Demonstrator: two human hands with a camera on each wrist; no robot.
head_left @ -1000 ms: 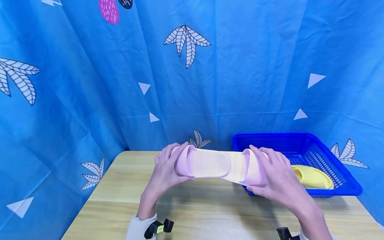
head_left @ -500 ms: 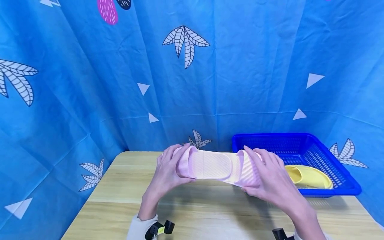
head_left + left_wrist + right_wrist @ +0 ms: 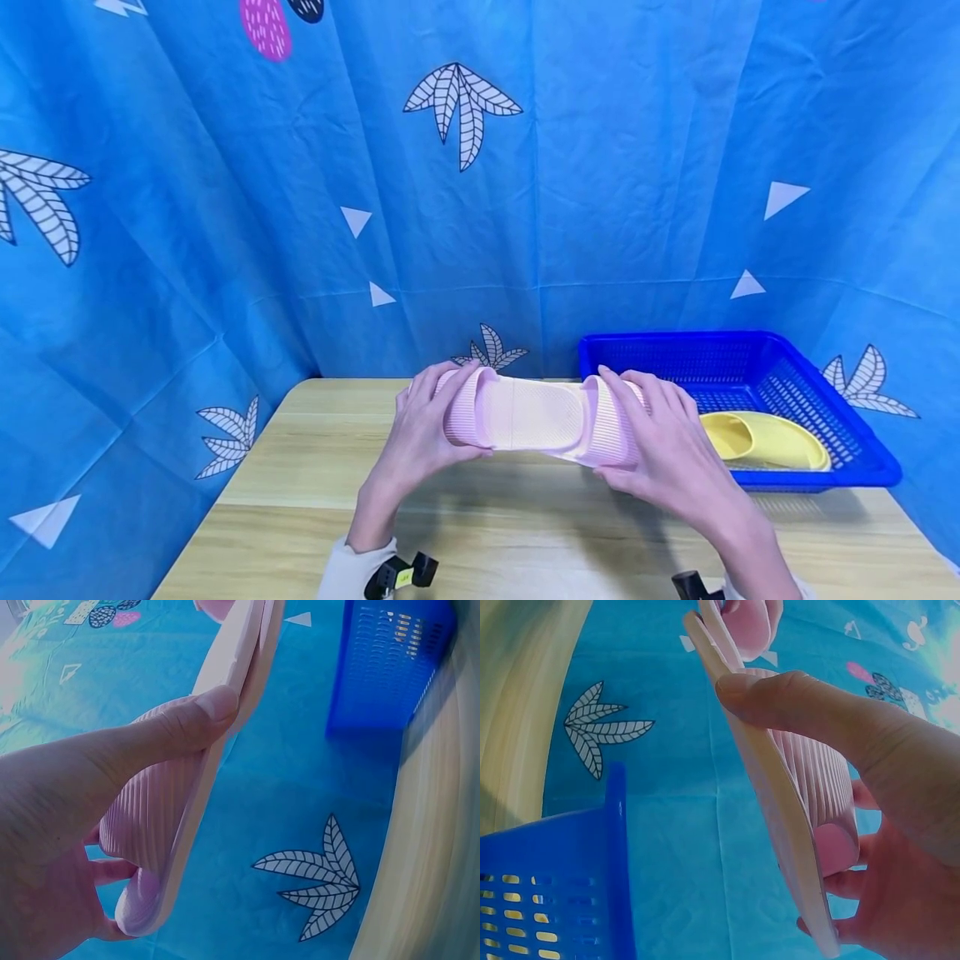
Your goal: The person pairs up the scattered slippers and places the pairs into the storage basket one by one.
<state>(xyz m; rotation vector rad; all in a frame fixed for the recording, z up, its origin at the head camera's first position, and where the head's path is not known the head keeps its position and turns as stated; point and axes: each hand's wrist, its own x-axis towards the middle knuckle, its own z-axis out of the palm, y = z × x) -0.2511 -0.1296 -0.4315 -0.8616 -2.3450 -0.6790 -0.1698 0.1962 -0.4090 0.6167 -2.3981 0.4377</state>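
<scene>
Two pink slide slippers are held level above the table, their heel ends overlapping in the middle. My left hand [image 3: 423, 425] grips the left slipper [image 3: 536, 415] round its ribbed strap, thumb along the sole edge, as the left wrist view also shows. Its heel lies over the heel of the right slipper [image 3: 609, 429]. That one is gripped by my right hand [image 3: 671, 446] at the strap; in the right wrist view the thumb presses the sole's edge and the fingers wrap the strap's far side. The toe ends are mostly covered by the hands in the head view.
A blue plastic basket [image 3: 862, 482] with perforated walls stands at the right rear of the wooden table [image 3: 300, 467]. A yellow slipper [image 3: 783, 442] lies inside it. A patterned blue curtain [image 3: 480, 233] hangs behind the table.
My right hand has moved left with its slipper, so the two slippers overlap more. The left hand has shifted slightly right. More of the yellow slipper shows now.
</scene>
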